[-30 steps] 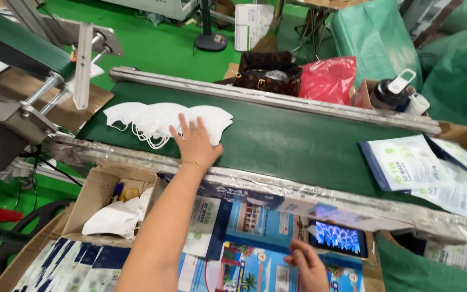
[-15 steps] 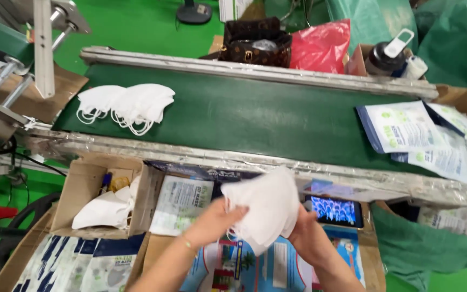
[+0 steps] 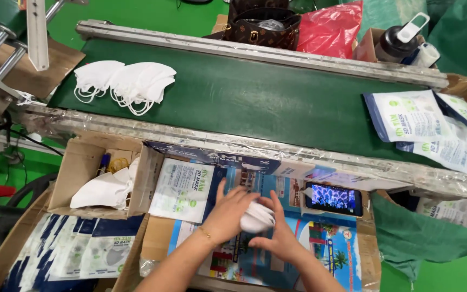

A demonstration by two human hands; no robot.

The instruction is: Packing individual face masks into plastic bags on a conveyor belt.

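A white and green flat pouch (image 3: pixel 182 189) lies left of centre, just beside a small cardboard box (image 3: pixel 77 173). Right of centre, a phone screen (image 3: pixel 333 198) glows blue and white on a blue printed carton (image 3: pixel 325 243). More blue-edged white pouches (image 3: pixel 406 116) fan out at the right edge of the green belt (image 3: pixel 255 103), and others (image 3: pixel 77 249) fill the lower left corner.

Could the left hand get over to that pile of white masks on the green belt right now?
Probably not at once: the left hand and the right hand are both pressed around a folded white mask. The belt toward the mask pile looks unobstructed, though.
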